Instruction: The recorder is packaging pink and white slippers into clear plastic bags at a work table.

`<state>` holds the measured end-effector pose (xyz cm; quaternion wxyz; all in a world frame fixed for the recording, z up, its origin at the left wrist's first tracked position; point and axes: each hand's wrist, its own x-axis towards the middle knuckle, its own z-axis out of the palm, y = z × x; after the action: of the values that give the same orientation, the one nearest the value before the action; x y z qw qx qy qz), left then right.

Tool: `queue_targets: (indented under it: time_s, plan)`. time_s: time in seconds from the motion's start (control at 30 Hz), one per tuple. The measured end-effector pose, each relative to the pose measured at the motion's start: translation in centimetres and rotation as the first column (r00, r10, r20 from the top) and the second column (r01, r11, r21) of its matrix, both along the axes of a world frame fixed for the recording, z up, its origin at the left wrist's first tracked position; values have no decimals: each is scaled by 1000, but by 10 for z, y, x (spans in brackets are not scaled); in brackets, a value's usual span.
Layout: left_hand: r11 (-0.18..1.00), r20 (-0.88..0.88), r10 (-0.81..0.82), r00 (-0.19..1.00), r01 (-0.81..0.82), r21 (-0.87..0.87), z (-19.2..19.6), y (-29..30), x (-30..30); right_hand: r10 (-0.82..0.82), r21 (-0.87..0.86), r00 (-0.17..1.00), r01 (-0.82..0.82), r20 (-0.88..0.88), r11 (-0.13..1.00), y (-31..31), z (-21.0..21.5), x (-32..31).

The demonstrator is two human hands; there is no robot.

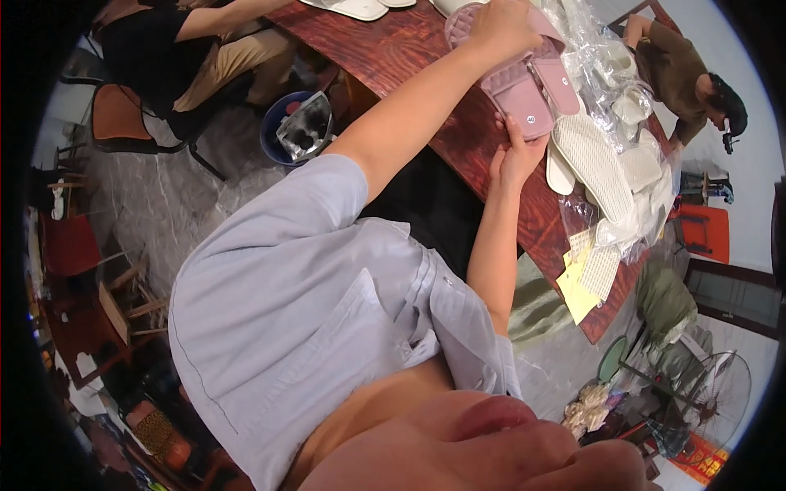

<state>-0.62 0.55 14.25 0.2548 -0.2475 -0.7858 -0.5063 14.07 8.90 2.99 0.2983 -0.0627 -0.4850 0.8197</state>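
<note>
Grey marbled floor (155, 204) ran beneath a dark red wooden table (409, 49) that crossed the upper part of the view at a slant. On that table, near its nearer edge, lay a pair of pink slippers (524, 86), soles up and side by side. The left hand (501, 29) lay over the far end of the pair, fingers curled down around it. The right hand (517, 155) held the near end from below, thumb and fingers pinched on the heel of one slipper.

Just to the right of the pair, white slippers (602, 164) lay stacked, some in clear plastic bags (589, 41), crowding that side of the table. Yellow paper slips (577, 286) sat near the table's corner. More white slippers (352, 8) lay at the far edge.

Bare wood showed to the left of the pink pair. Below the table's edge stood a blue bucket (282, 131). One seated person (164, 49) was at the upper left beside a chair (123, 119), another person (684, 78) at the upper right. A floor fan (720, 393) stood at the lower right.
</note>
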Motion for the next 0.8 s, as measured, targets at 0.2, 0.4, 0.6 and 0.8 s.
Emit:
queue_targets:
  time_s: [0.2,0.4,0.6,0.8]
  plan:
    - [987,242,-159,957,147,68,-16,-10,-19,7,49,999,-4,-52,999,4,-4,1]
    - [994,303,-37,952,66,-88,-39,-46,-45,165,153,984,-174,69,973,-9,11,3]
    - [947,170,272,947,-232,-220,-90,-137,-104,197,359,933,-303,303,883,10,3,60]
    - [799,57,536,842,-484,-357,-76,-283,-219,176,285,916,-288,360,914,34,0,99]
